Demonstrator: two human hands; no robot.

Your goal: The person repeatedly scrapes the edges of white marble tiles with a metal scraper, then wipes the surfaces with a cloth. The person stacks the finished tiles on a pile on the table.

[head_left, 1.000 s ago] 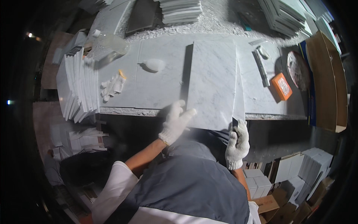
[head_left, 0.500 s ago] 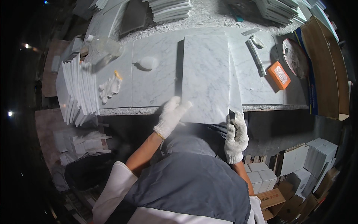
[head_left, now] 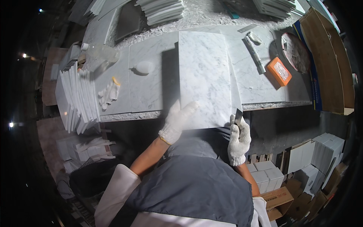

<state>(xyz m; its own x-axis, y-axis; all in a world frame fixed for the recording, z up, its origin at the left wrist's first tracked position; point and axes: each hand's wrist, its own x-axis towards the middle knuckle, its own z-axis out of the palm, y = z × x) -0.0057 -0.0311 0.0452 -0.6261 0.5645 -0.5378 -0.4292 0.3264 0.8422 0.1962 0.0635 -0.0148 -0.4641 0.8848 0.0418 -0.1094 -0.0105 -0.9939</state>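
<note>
Taking the slab's middle as the clock's centre and twelve as straight away from the person, the right hand (head_left: 239, 142) is at five, its gloved fingers closed around a dark blade (head_left: 238, 116), which shows more plainly beside the near corner than a second ago. At seven, the left hand (head_left: 176, 121) grasps the slab's near left corner, thumb laid over the top; its other fingertips are hard to make out. The marble slab (head_left: 206, 72) juts over the near edge of the bench (head_left: 149, 89), and the shadow along its nine o'clock side has grown wider than before. Around it the loose things keep their places on the bench: a spare glove (head_left: 109, 93) just below nine, a white bottle (head_left: 143, 67) at nine, an orange box (head_left: 279, 72) at three and a marker (head_left: 255, 55) at two. Farthest, at eleven, stands a stack of slabs (head_left: 160, 10).
</note>
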